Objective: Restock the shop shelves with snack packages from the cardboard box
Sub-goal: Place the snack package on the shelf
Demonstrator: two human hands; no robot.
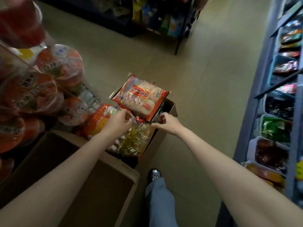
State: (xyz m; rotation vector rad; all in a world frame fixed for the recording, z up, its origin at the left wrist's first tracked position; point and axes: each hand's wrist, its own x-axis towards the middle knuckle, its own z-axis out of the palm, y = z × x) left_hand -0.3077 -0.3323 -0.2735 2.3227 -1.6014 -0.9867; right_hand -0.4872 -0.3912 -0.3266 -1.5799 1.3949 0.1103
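Both bare hands are reaching down into an open brown cardboard box (pixel 170 110) standing on the floor. The left hand (pixel 118 122) is curling its fingers over the clear crinkled wrapping of the packages at the box's middle; whether it is actually pinching the film I cannot tell. The right hand (pixel 167 122) is hovering at the box's right rim with fingers bent and thumb and forefinger drawn together at the near corner of a red and clear plastic pack of pale rice crackers (pixel 141 99); blur is hiding whether it is gripping that corner. This pack is lying tilted on top of the others, its far end jutting past the box's far edge. Under it a yellow and clear wrapped snack bag (pixel 136 141) and an orange snack bag (pixel 98 122) are filling the box to its brim.

A second, darker cardboard box (pixel 98 185) is sitting just beside it, touching on the near left. Stacked red and orange foil-lidded noodle bowls (pixel 60 63) are crowding the left. To the right, open beige tiled floor (pixel 205 79) is forming an aisle running up to blue-grey shelves (pixel 262 79) holding bins of packets. A dark shelf unit (pixel 147 17) is standing across the far end.
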